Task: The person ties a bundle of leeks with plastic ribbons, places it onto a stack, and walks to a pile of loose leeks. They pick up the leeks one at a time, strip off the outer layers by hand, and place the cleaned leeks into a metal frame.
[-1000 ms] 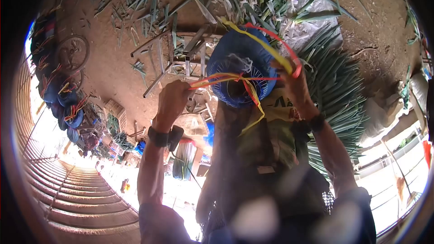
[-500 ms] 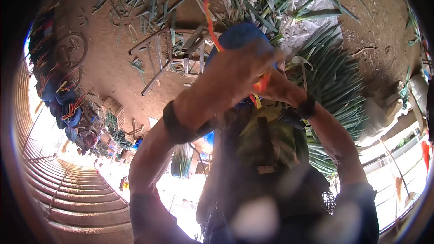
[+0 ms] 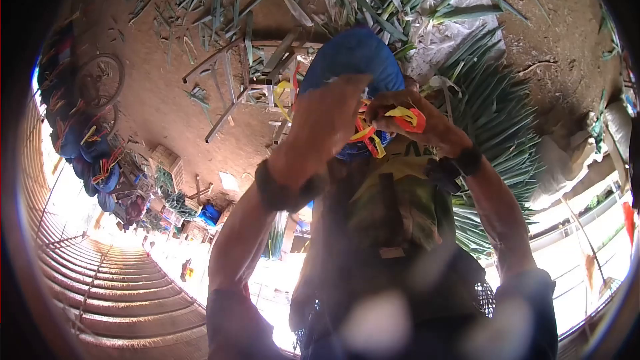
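Note:
A rounded blue bundle (image 3: 353, 60) is in front of my body, just beyond my hands. Red and yellow ribbon (image 3: 363, 135) lies at its near side, between my two hands. My right hand (image 3: 410, 117) is closed on the ribbon, with a looped piece sticking out over its fingers. My left hand (image 3: 333, 110), blurred by motion, is closed beside the bundle; a yellow and red strand trails out on its left side. The left fingertips are mostly hidden. Both wrists wear dark bands.
A metal-framed stool (image 3: 267, 77) stands at the left. Long green onions (image 3: 487, 107) are heaped at the right, with loose leaves (image 3: 223, 0) across the dirt floor. Blue bundles with ribbons (image 3: 97, 147) are piled far left, near a wheel (image 3: 101, 80).
My hands have moved apart, and my left hand has shifted left and down. The ribbon strand that stood up above the left hand now trails at its left. More of the blue bundle shows.

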Demonstrator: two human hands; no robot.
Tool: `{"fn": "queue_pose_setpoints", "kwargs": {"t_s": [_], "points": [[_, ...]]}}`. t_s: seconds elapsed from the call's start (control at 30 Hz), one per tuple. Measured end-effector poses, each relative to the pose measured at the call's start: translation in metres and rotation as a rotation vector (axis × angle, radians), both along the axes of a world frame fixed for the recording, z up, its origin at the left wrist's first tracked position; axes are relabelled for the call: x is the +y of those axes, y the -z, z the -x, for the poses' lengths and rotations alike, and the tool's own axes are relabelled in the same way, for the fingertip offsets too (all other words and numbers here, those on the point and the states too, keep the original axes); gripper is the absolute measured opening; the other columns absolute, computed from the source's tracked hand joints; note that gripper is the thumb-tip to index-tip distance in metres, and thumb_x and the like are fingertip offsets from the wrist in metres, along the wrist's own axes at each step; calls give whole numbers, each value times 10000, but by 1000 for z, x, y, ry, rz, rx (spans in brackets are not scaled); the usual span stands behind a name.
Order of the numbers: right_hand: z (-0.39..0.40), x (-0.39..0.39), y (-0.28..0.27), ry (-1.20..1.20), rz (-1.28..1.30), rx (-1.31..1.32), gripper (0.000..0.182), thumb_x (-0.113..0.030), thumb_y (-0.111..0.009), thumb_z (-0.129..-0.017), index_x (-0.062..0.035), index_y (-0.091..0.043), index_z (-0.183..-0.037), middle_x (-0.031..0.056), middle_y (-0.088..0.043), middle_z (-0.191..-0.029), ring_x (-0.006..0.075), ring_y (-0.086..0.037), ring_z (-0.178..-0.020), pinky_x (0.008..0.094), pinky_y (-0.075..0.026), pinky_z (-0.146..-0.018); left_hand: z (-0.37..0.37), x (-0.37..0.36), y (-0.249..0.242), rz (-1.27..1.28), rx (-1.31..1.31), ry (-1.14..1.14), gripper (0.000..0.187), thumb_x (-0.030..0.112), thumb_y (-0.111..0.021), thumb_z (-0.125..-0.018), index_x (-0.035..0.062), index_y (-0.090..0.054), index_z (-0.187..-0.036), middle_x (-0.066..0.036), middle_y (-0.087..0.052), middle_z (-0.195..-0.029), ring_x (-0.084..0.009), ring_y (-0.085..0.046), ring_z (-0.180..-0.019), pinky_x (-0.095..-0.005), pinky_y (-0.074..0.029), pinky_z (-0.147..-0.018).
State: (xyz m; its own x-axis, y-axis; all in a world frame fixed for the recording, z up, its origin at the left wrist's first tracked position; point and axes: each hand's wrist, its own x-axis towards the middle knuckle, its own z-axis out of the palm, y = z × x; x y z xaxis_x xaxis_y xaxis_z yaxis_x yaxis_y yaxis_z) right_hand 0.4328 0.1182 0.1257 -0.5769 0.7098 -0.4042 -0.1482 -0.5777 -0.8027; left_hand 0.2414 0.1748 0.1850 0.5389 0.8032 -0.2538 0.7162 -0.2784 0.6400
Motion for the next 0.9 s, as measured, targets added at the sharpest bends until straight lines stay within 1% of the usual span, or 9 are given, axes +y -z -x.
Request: {"fn": "queue_pose_setpoints", "kwargs": {"t_s": [0.13, 0.23, 0.33, 0.57, 0.7, 0.77, 0.83, 0.87, 0.9], "points": [[-1, 3, 1, 55, -313, -189, 199, -102, -663, -844, -28, -634, -1026, 82, -650, -867, 212, -642, -752, 333, -512, -693, 2, 21, 26, 535, -149, 137, 191, 152, -599, -846, 40, -691, -970, -150, -659, -757, -311, -673, -714, -381, -532, -623], [3, 0, 4, 102, -587, -469, 339, -106, -683, -813, -36, -576, -1127, 104, -627, -950, 280, -646, -788, 358, -517, -683, 7, 26, 26, 1199, -86, -240, 317, 77, -529, -838, 16, -662, -1118, -100, -655, -711, -166, -597, -472, -286, -479, -443], [13, -9, 6, 111, -694, -692, 477, -121, -704, -786, -42, -505, -1212, 106, -593, -1034, 302, -635, -784, 375, -512, -640, 12, 29, 24, 1312, -259, -203, 331, 158, -600, -850, 0, -655, -1135, -48, -643, -715, -96, -540, -474, -232, -415, -435], [12, -6, 7, 149, -650, -658, 653, -101, -728, -758, -55, -440, -1342, 101, -585, -1136, 280, -627, -824, 365, -541, -605, 7, 31, 38, 1304, -148, -134, 241, 49, -567, -803, -7, -697, -998, -101, -660, -715, -162, -621, -465, -267, -477, -423], [10, 0, 12, 175, -864, -550, 633, -105, -726, -769, -112, -485, -1354, 103, -580, -1234, 280, -644, -933, 335, -567, -634, 15, 16, 46, 791, -237, 81, 99, 39, -623, -763, -10, -693, -814, -112, -648, -713, -184, -653, -522, -273, -508, -465], [4, -11, 3, 3, -741, -559, 570, -122, -728, -767, -185, -555, -1307, 108, -539, -1333, 289, -591, -1118, 393, -554, -816, 27, 19, 49, 565, -212, 148, 75, 43, -639, -752, -12, -684, -777, -115, -641, -709, -188, -664, -546, -273, -517, -480], [-4, -21, -10, -146, -846, -688, 560, -133, -727, -769, -214, -567, -1299, 119, -522, -1352, 289, -551, -1176, 436, -502, -904, 47, 35, 48, 474, -109, -6, 158, 123, -596, -860, 12, -689, -925, -64, -683, -721, -108, -663, -589, -218, -450, -441], [-9, -26, -16, -299, -944, -818, 551, -144, -725, -770, -243, -578, -1292, 130, -505, -1371, 288, -512, -1235, 479, -450, -991, 59, 42, 41, 754, -12, -449, 190, 152, -603, -871, 12, -695, -962, -56, -684, -724, -99, -655, -590, -206, -454, -456], [-14, -33, -18, -303, -947, -816, 551, -144, -725, -770, -243, -578, -1292, 130, -505, -1371, 288, -512, -1235, 479, -450, -991, 74, 52, 41, 739, 87, -582, 208, 162, -622, -857, 3, -693, -971, -54, -684, -727, -93, -653, -600, -200, -458, -473]]}}
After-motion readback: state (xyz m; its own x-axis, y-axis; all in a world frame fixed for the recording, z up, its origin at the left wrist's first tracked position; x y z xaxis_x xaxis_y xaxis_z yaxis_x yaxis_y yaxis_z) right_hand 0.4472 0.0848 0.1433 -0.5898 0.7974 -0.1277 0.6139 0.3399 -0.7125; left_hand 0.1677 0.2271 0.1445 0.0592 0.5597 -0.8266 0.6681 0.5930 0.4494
